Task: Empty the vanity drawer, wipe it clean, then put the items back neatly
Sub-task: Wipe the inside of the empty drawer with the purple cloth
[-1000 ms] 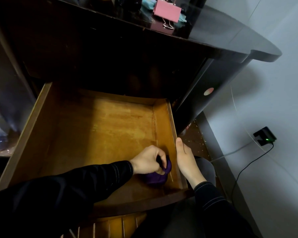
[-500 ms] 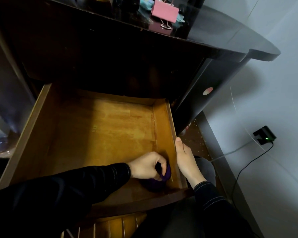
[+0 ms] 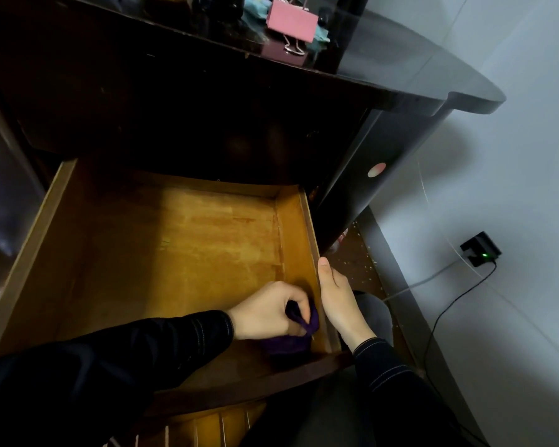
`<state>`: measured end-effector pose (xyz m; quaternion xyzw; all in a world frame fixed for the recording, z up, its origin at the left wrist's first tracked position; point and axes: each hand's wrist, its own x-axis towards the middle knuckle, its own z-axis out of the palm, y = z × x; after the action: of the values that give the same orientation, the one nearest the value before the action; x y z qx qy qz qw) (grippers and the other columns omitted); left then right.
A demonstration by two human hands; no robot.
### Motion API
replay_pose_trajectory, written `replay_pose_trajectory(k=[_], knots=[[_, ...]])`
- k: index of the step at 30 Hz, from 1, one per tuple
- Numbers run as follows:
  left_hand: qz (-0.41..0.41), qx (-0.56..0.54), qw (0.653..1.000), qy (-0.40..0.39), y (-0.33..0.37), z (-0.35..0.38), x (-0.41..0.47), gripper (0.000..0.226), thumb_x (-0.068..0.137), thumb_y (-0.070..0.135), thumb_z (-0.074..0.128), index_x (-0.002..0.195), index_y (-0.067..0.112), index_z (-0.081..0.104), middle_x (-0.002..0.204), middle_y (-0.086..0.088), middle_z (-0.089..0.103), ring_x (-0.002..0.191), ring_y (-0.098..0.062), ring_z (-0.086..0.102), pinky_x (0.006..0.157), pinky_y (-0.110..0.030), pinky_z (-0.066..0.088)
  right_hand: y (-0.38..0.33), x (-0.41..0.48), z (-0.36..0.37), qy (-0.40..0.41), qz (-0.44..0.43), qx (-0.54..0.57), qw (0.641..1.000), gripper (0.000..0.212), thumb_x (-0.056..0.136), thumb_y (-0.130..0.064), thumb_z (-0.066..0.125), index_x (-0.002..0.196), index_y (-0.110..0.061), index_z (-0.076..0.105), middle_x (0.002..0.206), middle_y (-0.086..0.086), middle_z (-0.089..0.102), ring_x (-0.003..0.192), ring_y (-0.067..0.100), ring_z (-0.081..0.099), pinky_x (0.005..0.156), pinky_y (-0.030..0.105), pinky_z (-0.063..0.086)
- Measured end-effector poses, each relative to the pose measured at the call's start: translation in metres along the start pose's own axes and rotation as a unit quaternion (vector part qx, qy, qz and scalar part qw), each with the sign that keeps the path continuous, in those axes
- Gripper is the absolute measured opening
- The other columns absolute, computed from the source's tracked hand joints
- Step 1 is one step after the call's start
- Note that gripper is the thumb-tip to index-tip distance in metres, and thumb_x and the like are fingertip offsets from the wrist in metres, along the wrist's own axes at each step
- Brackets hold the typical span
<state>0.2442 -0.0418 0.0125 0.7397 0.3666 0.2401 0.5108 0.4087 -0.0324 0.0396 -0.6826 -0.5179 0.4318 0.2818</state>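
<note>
The wooden vanity drawer point(image 3: 181, 240) is pulled out and its yellow-brown bottom lies bare. My left hand point(image 3: 265, 312) grips a bunched purple cloth point(image 3: 288, 341) and holds it against the drawer floor in the front right corner. My right hand point(image 3: 338, 300) grips the drawer's right side wall from outside, thumb along the top edge, right beside the left hand. Part of the cloth is hidden under my left hand.
The dark vanity top point(image 3: 400, 59) overhangs the drawer, carrying a pink binder clip point(image 3: 291, 22) and other small items. At the right a pale wall has a black plug point(image 3: 480, 248) with a green light and a cable running down. A lower wooden drawer front point(image 3: 207, 427) shows below.
My left hand with the cloth has slid slightly back toward the front right corner of the drawer. My right hand has stayed on the side wall.
</note>
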Motion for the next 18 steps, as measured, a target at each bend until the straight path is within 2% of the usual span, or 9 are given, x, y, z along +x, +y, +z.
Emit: replay_pose_trajectory(k=[2, 5, 7, 9, 11, 14, 18], knots=[[-0.003, -0.015, 1.000, 0.013, -0.002, 0.002, -0.001, 0.015, 0.076, 0.015, 0.082, 0.080, 0.023, 0.070, 0.089, 0.011, 0.069, 0.086, -0.002, 0.063, 0.079, -0.014, 0.046, 0.002, -0.002, -0.007, -0.027, 0.028, 0.014, 0.999, 0.027, 0.107, -0.051, 0.029, 0.112, -0.043, 0.055, 0.106, -0.024, 0.062, 0.100, -0.006, 0.057, 0.091, 0.020, 0.042], [-0.025, 0.038, 0.999, -0.030, -0.009, 0.007, -0.003, 0.015, 0.079, 0.013, 0.081, 0.082, 0.023, 0.070, 0.093, 0.013, 0.066, 0.090, -0.001, 0.061, 0.084, -0.017, 0.047, 0.007, -0.008, -0.015, -0.051, 0.054, 0.008, 0.997, 0.026, 0.107, -0.051, 0.031, 0.114, -0.044, 0.054, 0.105, -0.028, 0.059, 0.100, -0.006, 0.055, 0.096, 0.025, 0.040], [-0.027, 0.055, 0.997, -0.046, -0.010, 0.008, -0.004, 0.018, 0.079, 0.012, 0.080, 0.082, 0.026, 0.070, 0.093, 0.017, 0.065, 0.090, 0.001, 0.060, 0.083, -0.014, 0.046, 0.011, -0.015, -0.015, -0.038, 0.049, 0.001, 0.998, 0.031, 0.107, -0.048, 0.031, 0.125, -0.039, 0.054, 0.106, -0.027, 0.059, 0.099, -0.007, 0.054, 0.096, 0.025, 0.039], [-0.008, 0.045, 0.998, -0.041, -0.006, 0.008, -0.004, 0.020, 0.078, 0.011, 0.081, 0.080, 0.028, 0.070, 0.090, 0.019, 0.065, 0.089, 0.002, 0.061, 0.081, -0.010, 0.044, 0.012, -0.020, -0.012, -0.017, 0.030, -0.004, 0.999, 0.041, 0.108, -0.045, 0.031, 0.133, -0.028, 0.059, 0.113, -0.019, 0.064, 0.107, 0.000, 0.058, 0.098, 0.025, 0.041], [0.019, 0.026, 0.999, -0.031, 0.000, 0.008, -0.006, 0.021, 0.076, 0.012, 0.082, 0.079, 0.029, 0.071, 0.088, 0.019, 0.065, 0.087, 0.001, 0.063, 0.080, -0.011, 0.046, 0.011, -0.021, -0.009, -0.003, 0.013, -0.012, 1.000, 0.043, 0.108, -0.043, 0.032, 0.131, -0.023, 0.063, 0.118, -0.011, 0.068, 0.114, 0.007, 0.060, 0.104, 0.030, 0.044], [0.042, 0.005, 0.999, -0.019, 0.003, 0.010, -0.008, 0.021, 0.074, 0.012, 0.084, 0.079, 0.030, 0.072, 0.089, 0.018, 0.066, 0.085, -0.003, 0.064, 0.078, -0.015, 0.049, 0.012, -0.020, -0.008, 0.010, 0.000, -0.030, 1.000, 0.039, 0.109, -0.043, 0.033, 0.117, -0.027, 0.067, 0.111, -0.007, 0.070, 0.108, 0.009, 0.063, 0.105, 0.037, 0.047], [0.004, 0.009, 0.999, -0.052, -0.002, 0.013, -0.010, 0.015, 0.077, 0.009, 0.083, 0.084, 0.020, 0.076, 0.090, 0.017, 0.064, 0.086, 0.001, 0.062, 0.081, -0.012, 0.046, 0.012, -0.019, -0.008, 0.011, -0.004, -0.054, 0.998, 0.045, 0.108, -0.046, 0.030, 0.122, -0.022, 0.066, 0.113, -0.003, 0.070, 0.107, 0.014, 0.064, 0.104, 0.042, 0.048]])
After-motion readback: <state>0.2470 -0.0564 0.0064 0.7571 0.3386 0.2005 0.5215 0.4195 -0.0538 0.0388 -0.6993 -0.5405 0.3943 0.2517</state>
